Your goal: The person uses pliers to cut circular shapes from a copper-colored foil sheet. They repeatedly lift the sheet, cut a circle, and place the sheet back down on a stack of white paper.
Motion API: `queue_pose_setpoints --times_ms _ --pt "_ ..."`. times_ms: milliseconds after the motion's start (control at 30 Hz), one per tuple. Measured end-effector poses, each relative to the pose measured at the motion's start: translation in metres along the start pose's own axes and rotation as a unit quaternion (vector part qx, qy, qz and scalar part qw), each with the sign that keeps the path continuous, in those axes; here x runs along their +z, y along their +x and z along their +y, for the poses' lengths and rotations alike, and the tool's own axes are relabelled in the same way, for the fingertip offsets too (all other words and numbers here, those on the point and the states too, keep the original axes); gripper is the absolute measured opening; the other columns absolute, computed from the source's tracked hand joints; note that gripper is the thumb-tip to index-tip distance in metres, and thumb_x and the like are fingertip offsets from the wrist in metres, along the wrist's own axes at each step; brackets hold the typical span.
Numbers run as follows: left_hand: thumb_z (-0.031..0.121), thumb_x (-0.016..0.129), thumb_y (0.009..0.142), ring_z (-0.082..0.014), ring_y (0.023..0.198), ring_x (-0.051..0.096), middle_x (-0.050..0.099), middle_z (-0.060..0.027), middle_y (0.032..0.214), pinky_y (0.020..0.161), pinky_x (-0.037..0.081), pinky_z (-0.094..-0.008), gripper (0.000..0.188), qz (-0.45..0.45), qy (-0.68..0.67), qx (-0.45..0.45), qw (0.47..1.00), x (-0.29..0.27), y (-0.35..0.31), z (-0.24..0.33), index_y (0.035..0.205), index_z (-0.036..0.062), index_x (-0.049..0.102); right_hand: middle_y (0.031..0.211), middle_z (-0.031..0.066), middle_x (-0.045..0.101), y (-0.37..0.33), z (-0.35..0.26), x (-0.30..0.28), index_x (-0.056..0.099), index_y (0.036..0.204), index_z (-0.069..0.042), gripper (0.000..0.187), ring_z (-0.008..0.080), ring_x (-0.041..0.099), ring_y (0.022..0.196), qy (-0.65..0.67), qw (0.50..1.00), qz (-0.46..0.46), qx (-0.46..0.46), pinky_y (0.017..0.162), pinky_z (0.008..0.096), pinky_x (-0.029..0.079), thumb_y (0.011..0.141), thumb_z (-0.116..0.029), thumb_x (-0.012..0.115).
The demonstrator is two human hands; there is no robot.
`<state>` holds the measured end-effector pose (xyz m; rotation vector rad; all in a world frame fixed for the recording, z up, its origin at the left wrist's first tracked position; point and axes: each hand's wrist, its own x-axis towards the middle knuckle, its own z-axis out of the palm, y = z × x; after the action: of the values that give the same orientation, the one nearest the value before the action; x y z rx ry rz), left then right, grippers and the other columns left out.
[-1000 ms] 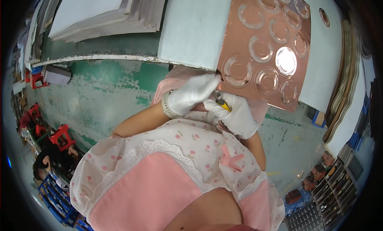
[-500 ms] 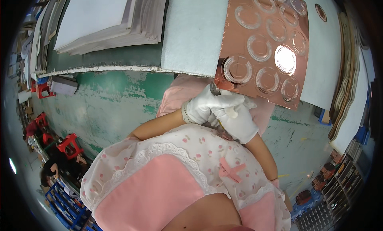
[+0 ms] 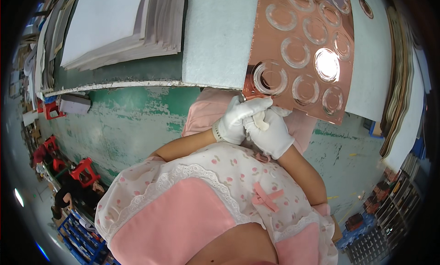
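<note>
A shiny copper-coloured sheet (image 3: pixel 284 72) with several raised clear rings (image 3: pixel 295 52) lies on the worktable, its near edge jutting past the table's edge. My gloved left hand (image 3: pixel 236 120) is closed at the sheet's near left corner. A small dark metal piece (image 3: pixel 242 98) pokes out at its fingertips; its kind does not show. Close against it, my gloved right hand (image 3: pixel 272 134) is also closed, fingertips at the sheet's near edge. A loose cream-coloured bit (image 3: pixel 261 121) shows on that glove. Whatever lies between the palms is hidden.
White foam sheeting (image 3: pixel 217 40) covers the table beneath the copper sheet. To the left rises a stack of white sheets (image 3: pixel 110 27). One small round piece (image 3: pixel 365 8) lies at the far right, beside layered boards (image 3: pixel 398 81). Red stools (image 3: pixel 85 172) and a person (image 3: pixel 68 191) are at lower left.
My hands have shifted slightly, the left one's fingers now stretching further right over the other hand. The metal piece has moved a little left, nearer the sheet's corner.
</note>
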<state>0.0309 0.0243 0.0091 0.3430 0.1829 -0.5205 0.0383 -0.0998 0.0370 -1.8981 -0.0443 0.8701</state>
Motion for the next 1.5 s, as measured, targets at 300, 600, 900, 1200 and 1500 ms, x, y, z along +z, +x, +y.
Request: queue_pose_setpoints --times_ms 300,600,900,1200,1500 --pt "0.022 0.051 0.086 -0.0132 0.073 0.06 0.061 -0.0072 0.083 0.066 0.047 -0.0242 0.026 0.159 0.111 -0.015 0.981 0.012 -0.007 -0.002 0.095 -0.0009 0.06 0.069 0.0145 0.061 0.001 0.001 -0.003 0.06 0.078 -0.004 0.03 0.0291 0.061 0.065 -0.075 0.994 -0.022 -0.075 0.056 0.0374 0.047 0.084 -0.033 0.055" --pt "0.035 0.048 0.091 -0.0106 0.092 0.056 0.061 -0.0081 0.102 0.081 0.044 -0.0252 0.041 0.183 0.226 -0.047 0.956 0.028 -0.016 0.05 0.107 -0.0014 0.06 0.066 0.0125 0.061 -0.009 -0.018 -0.014 0.064 0.092 -0.007 0.033 0.0247 0.06 0.058 -0.124 0.991 -0.011 -0.058 0.054 0.0335 0.046 0.084 -0.037 0.057" --pt "0.018 0.054 0.088 -0.0055 0.087 0.056 0.061 -0.0028 0.1 0.075 0.044 -0.0193 0.031 0.256 0.361 -0.058 0.895 0.041 -0.013 0.05 0.11 -0.0033 0.058 0.066 0.0104 0.06 -0.004 -0.012 -0.01 0.061 0.091 -0.003 0.033 0.0213 0.06 0.061 -0.122 0.978 -0.151 -0.079 0.057 0.0319 0.047 0.082 -0.035 0.06" --pt "0.023 0.059 0.087 -0.0059 0.074 0.055 0.063 -0.0022 0.083 0.066 0.045 -0.0218 0.027 0.224 0.414 -0.077 0.879 0.053 -0.013 0.059 0.099 -0.001 0.063 0.072 0.0092 0.06 -0.014 0.001 -0.024 0.057 0.091 -0.001 0.029 0.0169 0.061 0.063 -0.019 0.984 -0.176 -0.033 0.059 0.0294 0.048 0.082 -0.028 0.062" --pt "0.026 0.056 0.088 -0.0152 0.053 0.059 0.061 -0.0097 0.062 0.05 0.047 -0.0237 0.031 0.23 0.539 0.167 0.793 0.015 -0.046 0.032 0.071 0.0007 0.058 0.103 0.0068 0.055 -0.051 0.094 0.003 0.043 0.118 -0.002 0.034 0.0156 0.054 0.092 0.436 0.875 0.21 -0.008 0.083 0.0269 0.043 0.086 -0.007 0.053"
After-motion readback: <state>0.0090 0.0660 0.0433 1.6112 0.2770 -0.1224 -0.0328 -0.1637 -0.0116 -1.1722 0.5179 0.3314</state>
